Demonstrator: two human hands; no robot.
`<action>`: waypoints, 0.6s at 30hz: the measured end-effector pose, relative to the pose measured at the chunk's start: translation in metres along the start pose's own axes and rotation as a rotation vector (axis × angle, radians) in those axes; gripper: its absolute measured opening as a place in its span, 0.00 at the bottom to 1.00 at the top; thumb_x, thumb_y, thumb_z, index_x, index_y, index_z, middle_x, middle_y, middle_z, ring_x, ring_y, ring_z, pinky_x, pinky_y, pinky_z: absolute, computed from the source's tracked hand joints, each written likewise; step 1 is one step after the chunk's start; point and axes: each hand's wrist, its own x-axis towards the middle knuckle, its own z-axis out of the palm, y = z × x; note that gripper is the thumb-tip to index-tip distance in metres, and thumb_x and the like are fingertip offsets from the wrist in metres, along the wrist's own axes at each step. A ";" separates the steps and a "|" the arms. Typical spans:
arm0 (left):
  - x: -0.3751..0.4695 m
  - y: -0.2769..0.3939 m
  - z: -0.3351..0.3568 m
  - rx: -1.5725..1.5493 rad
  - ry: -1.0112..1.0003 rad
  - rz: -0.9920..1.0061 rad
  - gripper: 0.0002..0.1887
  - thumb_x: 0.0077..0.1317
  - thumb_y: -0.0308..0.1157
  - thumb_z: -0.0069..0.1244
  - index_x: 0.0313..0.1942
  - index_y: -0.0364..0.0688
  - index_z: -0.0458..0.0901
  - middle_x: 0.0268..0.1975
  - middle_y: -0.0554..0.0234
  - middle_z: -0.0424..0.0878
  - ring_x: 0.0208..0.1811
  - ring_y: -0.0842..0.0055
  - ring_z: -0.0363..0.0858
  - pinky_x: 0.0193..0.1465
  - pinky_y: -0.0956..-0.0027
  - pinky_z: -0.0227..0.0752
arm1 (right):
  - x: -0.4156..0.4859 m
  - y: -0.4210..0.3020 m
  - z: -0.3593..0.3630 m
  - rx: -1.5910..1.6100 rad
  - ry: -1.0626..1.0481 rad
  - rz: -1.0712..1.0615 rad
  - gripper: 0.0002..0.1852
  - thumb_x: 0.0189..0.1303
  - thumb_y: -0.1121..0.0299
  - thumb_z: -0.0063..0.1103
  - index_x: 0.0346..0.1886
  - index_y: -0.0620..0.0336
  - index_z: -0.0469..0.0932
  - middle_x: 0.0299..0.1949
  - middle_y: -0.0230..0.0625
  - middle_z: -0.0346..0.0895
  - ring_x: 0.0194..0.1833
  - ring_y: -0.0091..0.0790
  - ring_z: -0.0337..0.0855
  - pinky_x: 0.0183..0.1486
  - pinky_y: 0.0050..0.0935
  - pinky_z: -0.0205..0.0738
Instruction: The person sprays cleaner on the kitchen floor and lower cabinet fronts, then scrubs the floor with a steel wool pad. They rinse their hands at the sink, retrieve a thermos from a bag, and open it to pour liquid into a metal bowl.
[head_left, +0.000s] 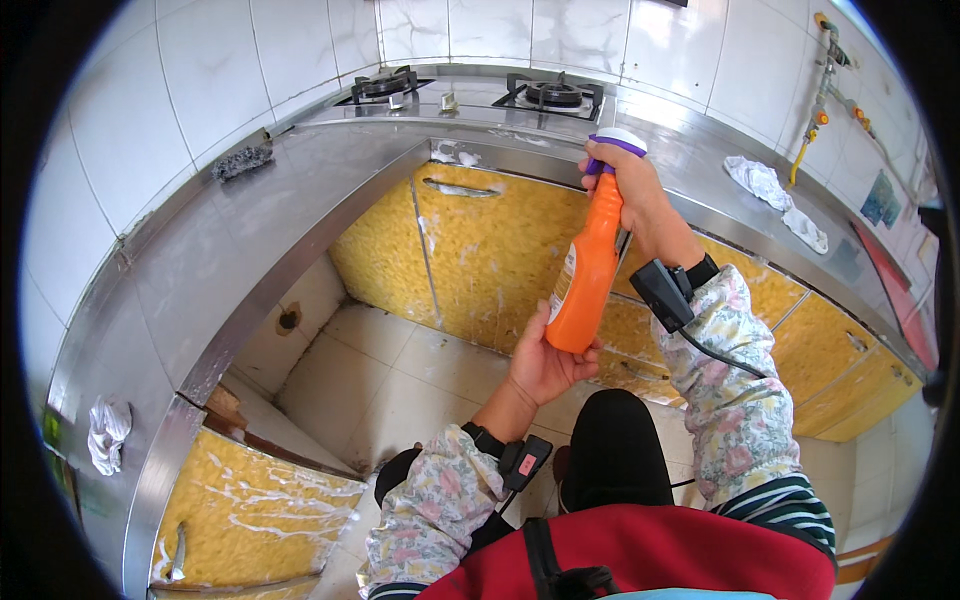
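Observation:
An orange spray bottle (589, 262) with a purple and white trigger head slants across the middle of the view. My right hand (637, 187) grips it at the neck, just under the spray head. Its base rests against the palm and fingers of my left hand (551, 360), which supports it from below. A label with writing faces left. Beyond the bottle are yellow cabinet doors (495, 240) streaked with white foam. More foam runs down the yellow cabinet door (255, 510) at lower left.
A stainless steel countertop (300, 180) curves around, with two gas burners (555, 96) at the back. On it lie a dark steel-wool scrubber (244, 161), white cloths (757, 180) at right and a white cloth (109, 433) at left. Gas pipes (821, 105) run up the right wall.

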 end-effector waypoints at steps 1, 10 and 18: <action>0.001 0.001 -0.001 -0.010 -0.003 -0.003 0.37 0.70 0.66 0.31 0.53 0.38 0.77 0.40 0.47 0.84 0.35 0.66 0.86 0.39 0.59 0.85 | 0.000 0.000 0.000 0.004 0.018 -0.009 0.10 0.57 0.67 0.65 0.38 0.59 0.77 0.28 0.35 0.78 0.25 0.30 0.77 0.27 0.30 0.72; -0.003 0.006 -0.009 0.004 0.005 -0.067 0.41 0.68 0.70 0.28 0.56 0.41 0.76 0.40 0.48 0.84 0.33 0.67 0.85 0.36 0.62 0.82 | -0.010 -0.001 0.002 -0.057 0.138 -0.044 0.11 0.59 0.67 0.64 0.40 0.60 0.76 0.28 0.35 0.78 0.22 0.27 0.75 0.26 0.29 0.74; -0.015 0.011 0.002 0.048 0.127 -0.001 0.41 0.67 0.71 0.29 0.59 0.44 0.75 0.38 0.53 0.83 0.30 0.71 0.80 0.32 0.67 0.77 | -0.007 0.001 0.022 -0.019 0.073 -0.025 0.08 0.57 0.70 0.65 0.36 0.61 0.76 0.26 0.36 0.76 0.23 0.30 0.75 0.25 0.30 0.72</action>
